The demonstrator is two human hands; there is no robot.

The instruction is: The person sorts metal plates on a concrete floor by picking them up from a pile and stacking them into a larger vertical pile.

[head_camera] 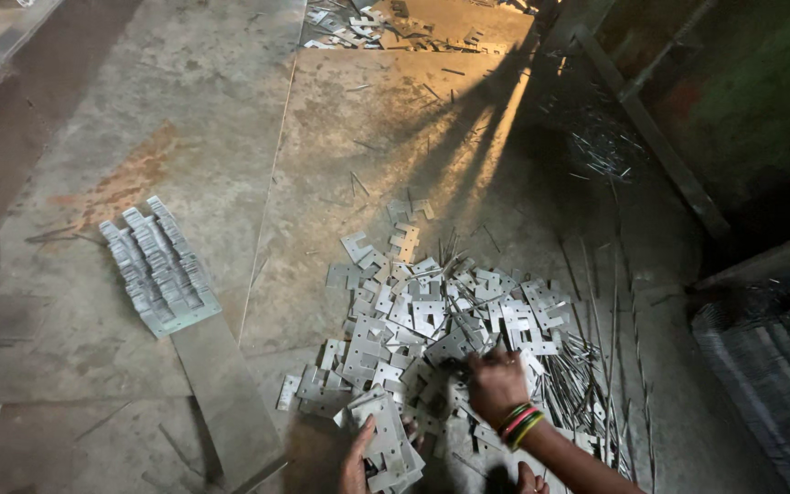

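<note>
Fingers (482,364) of right hand (496,384) dip into plate pile (441,320); left hand (358,457) holds stack (386,444).

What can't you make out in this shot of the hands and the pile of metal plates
Head view only:
- Left hand: cut off by the bottom edge; it holds a stack of plates that covers its fingers.
- Right hand: seen from the back, so its fingertips, and whether they pinch anything in the pile of metal plates, stay hidden.
- Thin metal pins: too fine and dim to count.
- Right side: dark, contents unclear.
</note>
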